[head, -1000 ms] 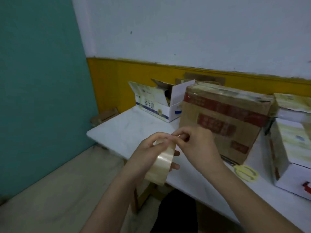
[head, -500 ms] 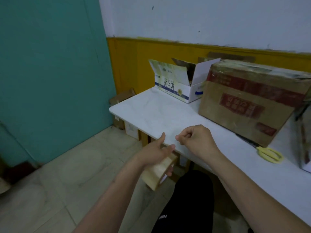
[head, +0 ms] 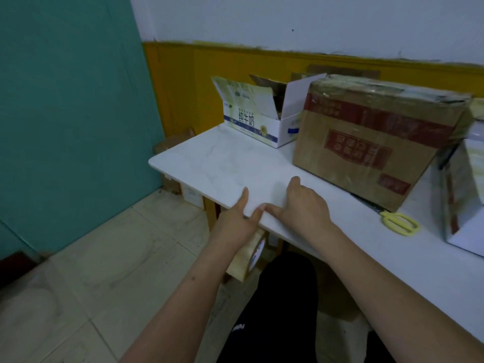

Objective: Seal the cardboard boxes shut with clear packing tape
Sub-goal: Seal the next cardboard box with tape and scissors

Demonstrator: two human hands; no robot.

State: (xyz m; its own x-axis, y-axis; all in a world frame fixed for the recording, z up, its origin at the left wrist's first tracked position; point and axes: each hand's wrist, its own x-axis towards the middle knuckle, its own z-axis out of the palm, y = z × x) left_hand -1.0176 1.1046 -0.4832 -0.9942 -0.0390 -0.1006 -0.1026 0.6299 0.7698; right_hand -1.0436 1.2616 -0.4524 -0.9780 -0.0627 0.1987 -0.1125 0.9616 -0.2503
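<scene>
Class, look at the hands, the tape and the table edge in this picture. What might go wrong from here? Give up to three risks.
1. The left hand holds the tape roll below the table edge, partly hidden; it may slip or knock the edge.
2. The right hand seems to press something at that edge; any tape there is too clear to see and could stick to the table.
3. The scissors lie beyond both hands, awkward to reach for cutting.

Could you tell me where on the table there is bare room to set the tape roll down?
The table is bare at its left end, between the open milk carton, the brown box and the hands at the near edge. It is crowded to the right, around the yellow scissors and the white box.
</scene>
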